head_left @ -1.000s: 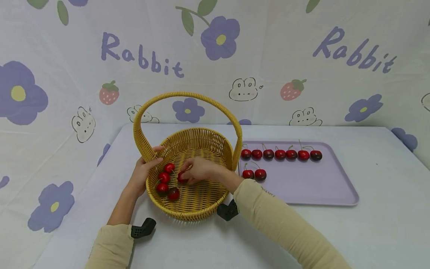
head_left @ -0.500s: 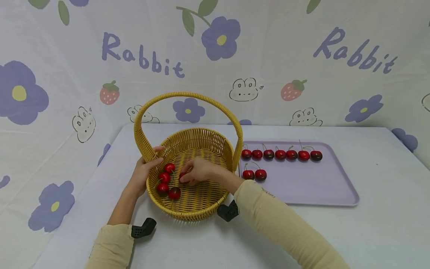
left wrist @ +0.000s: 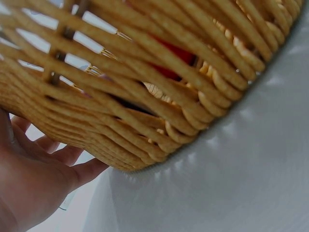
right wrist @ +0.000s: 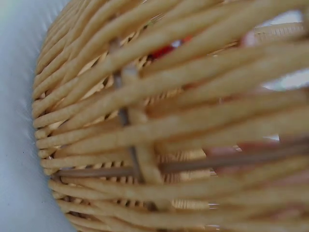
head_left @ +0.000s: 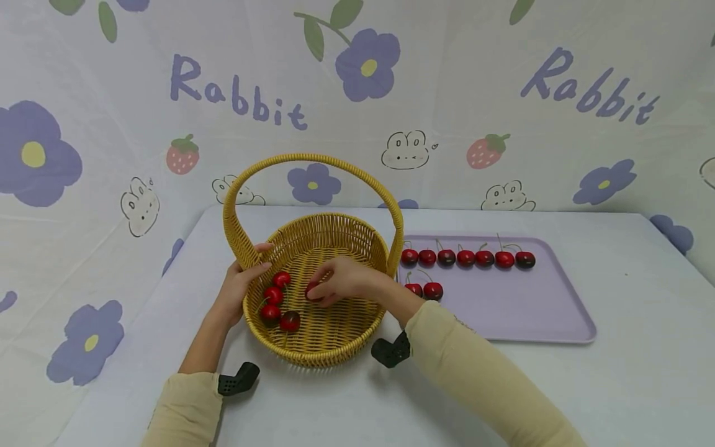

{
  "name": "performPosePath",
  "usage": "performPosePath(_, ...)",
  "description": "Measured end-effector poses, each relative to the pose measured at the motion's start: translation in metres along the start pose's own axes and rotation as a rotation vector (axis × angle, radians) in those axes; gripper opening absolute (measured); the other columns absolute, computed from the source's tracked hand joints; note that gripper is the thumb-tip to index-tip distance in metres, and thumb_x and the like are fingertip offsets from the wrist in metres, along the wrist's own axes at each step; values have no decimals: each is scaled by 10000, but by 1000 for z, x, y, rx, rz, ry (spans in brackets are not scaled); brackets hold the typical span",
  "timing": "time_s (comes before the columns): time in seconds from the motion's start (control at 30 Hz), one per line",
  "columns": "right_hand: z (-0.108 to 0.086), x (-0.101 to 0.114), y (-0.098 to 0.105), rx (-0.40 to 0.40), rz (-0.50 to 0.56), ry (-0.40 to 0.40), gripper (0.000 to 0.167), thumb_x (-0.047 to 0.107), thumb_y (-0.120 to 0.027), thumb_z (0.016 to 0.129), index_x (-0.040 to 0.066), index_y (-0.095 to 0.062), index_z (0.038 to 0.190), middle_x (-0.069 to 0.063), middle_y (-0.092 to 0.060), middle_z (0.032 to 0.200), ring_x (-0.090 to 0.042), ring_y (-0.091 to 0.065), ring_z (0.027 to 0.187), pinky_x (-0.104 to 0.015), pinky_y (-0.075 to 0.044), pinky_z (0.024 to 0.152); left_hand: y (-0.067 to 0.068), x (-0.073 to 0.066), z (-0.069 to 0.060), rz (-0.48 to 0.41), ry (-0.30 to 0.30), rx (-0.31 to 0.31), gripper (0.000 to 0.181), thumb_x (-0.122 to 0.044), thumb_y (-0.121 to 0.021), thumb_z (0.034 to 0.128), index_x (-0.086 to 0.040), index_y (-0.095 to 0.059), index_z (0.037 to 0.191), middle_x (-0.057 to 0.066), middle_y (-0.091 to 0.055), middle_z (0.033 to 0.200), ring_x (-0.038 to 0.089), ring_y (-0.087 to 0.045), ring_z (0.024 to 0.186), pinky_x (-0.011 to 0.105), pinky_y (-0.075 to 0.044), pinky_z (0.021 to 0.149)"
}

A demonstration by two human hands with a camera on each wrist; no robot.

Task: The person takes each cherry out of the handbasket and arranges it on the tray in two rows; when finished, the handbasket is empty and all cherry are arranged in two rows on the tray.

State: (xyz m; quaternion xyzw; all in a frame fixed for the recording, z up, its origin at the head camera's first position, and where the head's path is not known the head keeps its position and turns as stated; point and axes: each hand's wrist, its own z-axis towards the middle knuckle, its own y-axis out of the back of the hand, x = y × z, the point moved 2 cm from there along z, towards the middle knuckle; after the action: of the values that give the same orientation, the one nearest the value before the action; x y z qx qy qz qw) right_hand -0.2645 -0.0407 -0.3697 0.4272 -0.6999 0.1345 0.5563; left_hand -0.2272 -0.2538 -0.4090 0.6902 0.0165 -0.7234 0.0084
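At the fingertips of the right hand [head_left: 346, 280] is pinched one dark red cherry [head_left: 310, 292], partly hidden by them. Left of this grip lie four glossy cherries [head_left: 273, 295]; around it stands the yellow woven basket [head_left: 313, 359], gripped by the left hand [head_left: 233, 290].

The white tabletop [head_left: 642, 310] I see bears a round yellow wicker basket [head_left: 310, 358], standing upright toward ten o'clock. Just beside that, at the basket's three o'clock, a lilac tray [head_left: 519, 310] with rounded corners lies flat.
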Motion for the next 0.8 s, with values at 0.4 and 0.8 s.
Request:
performPosePath(0.4, -26, 1, 18, 23, -20, 116, 347, 185, -686, 890, 73, -620, 1212, -96, -623, 1047, -258, -658, 947, -405, -487, 880, 0, 0, 0, -1, -2, 0, 459, -102, -474, 976, 25, -367, 1404, 169, -345, 1431, 290, -352, 1273, 445, -220, 1077)
performPosePath(0.8, -65, 3, 24, 10, -19, 184, 360, 196, -716, 867, 106, -595, 1194, -77, -581, 1078, -235, -549, 1009, -436, -456, 901, 0, 1, 0, 6, -2, 1, 455, -103, -470, 979, 20, -371, 1405, 176, -342, 1429, 296, -347, 1272, 448, -210, 1077)
